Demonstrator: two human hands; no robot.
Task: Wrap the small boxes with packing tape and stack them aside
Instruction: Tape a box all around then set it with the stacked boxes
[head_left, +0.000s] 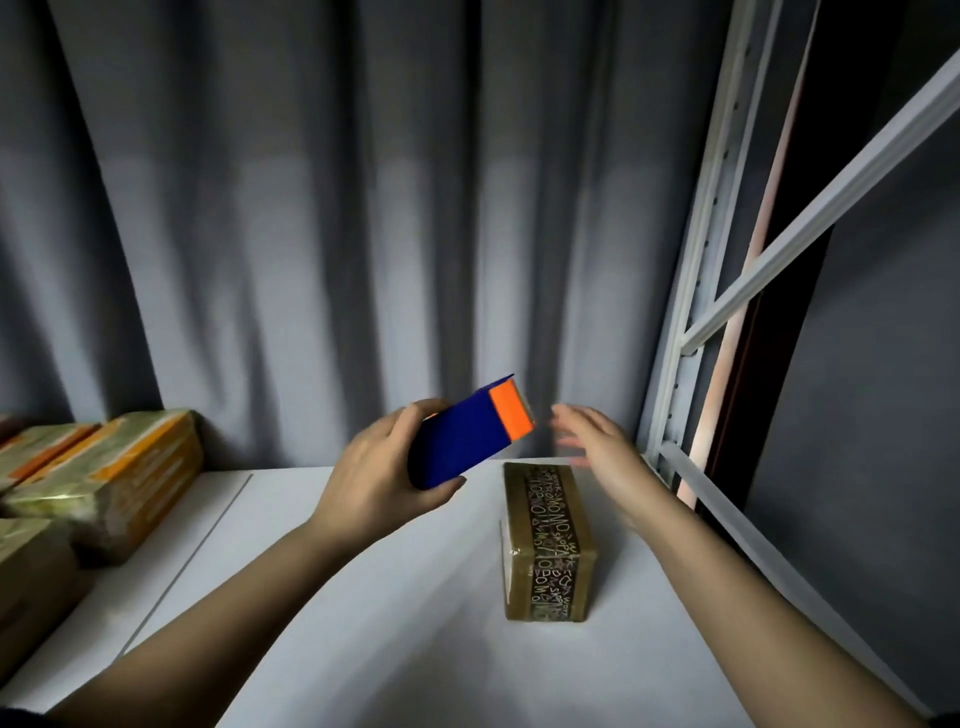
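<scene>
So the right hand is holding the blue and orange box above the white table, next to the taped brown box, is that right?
Not quite: the head view shows the left hand holding the blue and orange box above the white table, next to the taped brown box. The right hand is open and holds nothing.

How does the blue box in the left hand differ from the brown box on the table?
The blue box is bare, blue with an orange end; the brown box is wrapped in glossy tape with a dark printed band. The blue box is held tilted in the air by the left hand; the brown box lies flat on the white table, untouched. Both are small and rectangular.
</scene>
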